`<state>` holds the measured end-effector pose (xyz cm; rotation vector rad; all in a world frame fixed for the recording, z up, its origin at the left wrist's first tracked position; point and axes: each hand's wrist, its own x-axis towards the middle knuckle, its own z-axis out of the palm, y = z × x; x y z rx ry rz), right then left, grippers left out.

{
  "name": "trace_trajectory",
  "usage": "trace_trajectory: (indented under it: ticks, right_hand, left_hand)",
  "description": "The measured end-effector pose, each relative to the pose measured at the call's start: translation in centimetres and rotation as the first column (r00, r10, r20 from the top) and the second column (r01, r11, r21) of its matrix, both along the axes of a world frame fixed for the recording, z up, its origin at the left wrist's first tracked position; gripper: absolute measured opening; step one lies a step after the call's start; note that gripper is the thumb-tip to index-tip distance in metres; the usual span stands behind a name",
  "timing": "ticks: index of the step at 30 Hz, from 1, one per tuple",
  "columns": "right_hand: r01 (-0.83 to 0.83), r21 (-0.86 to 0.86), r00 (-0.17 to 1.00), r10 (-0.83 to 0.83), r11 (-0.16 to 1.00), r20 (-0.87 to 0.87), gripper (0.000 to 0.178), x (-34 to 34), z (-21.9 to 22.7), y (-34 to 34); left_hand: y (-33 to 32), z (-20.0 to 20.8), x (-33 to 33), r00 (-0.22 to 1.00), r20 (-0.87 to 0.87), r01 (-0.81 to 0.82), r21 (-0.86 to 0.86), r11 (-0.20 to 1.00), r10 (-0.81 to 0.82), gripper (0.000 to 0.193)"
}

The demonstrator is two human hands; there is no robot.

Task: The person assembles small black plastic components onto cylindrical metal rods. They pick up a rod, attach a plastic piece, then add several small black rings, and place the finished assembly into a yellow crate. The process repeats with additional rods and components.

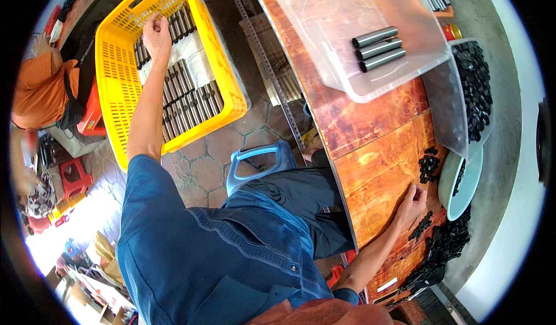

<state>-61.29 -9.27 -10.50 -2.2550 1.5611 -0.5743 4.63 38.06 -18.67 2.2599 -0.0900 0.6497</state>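
Note:
My left hand [157,38] reaches into a yellow plastic crate [105,102], over rows of dark metal tubes [184,21]. Its fingers are curled together, and whatever they may hold is hidden. More metal tubes [188,102] lie side by side nearer to me in the crate, with a white cloth or sheet [190,55] between the groups. On the wooden table [362,171], my right hand [410,208] rests with fingertips drawn together. It is just short of a small pile of black pieces [428,165]; I cannot make out anything in its fingers.
A translucent bin [347,81] on the table holds three shiny tubes [379,48]. Beyond it stand a container of black pieces [472,87] and a pale bowl [472,180]. Loose black pieces [446,244] lie nearby. A blue stool [234,174] stands below; another person [43,87] is far left.

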Motion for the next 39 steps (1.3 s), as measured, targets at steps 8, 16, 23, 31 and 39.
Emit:
trace_trajectory:
  ticks: [8, 16, 23, 31, 39]
  right_hand:
    - [-0.108, -0.129, 0.991, 0.116, 0.986, 0.062, 0.020, 1.3, 0.2, 0.2]
    - [-0.171, -0.204, 0.943, 0.220, 0.964, 0.250, 0.020, 0.7, 0.2, 0.1]
    - [-0.152, -0.109, 0.921, 0.181, 0.982, 0.344, 0.020, 1.7, 1.4, 0.7]
    - [-0.150, -0.025, 0.907, 0.147, 0.988, 0.394, 0.016, 0.1, 1.8, 0.3]
    - [-0.151, -0.013, 0.883, 0.140, 0.989, 0.448, 0.014, 0.5, 1.2, 0.2]
  left_hand:
    - [-17.0, 20.9, -12.2, 0.444, 0.510, 0.729, 0.273, 0.628, -0.736, 0.019]
    - [-38.0, 22.1, -15.2, 0.229, -0.470, 0.929, 0.368, 0.046, -0.853, 0.049]
    - [-42.9, 16.5, -10.8, 0.279, -0.890, 0.960, 0.249, 0.128, -0.360, 0.036]
    - [-42.1, 17.4, -14.8, 0.315, -0.818, 0.945, 0.226, 0.235, -0.481, 0.033]
    - [-41.2, 17.9, -7.5, 0.360, -0.698, 0.930, 0.320, 0.181, -0.619, 0.025]
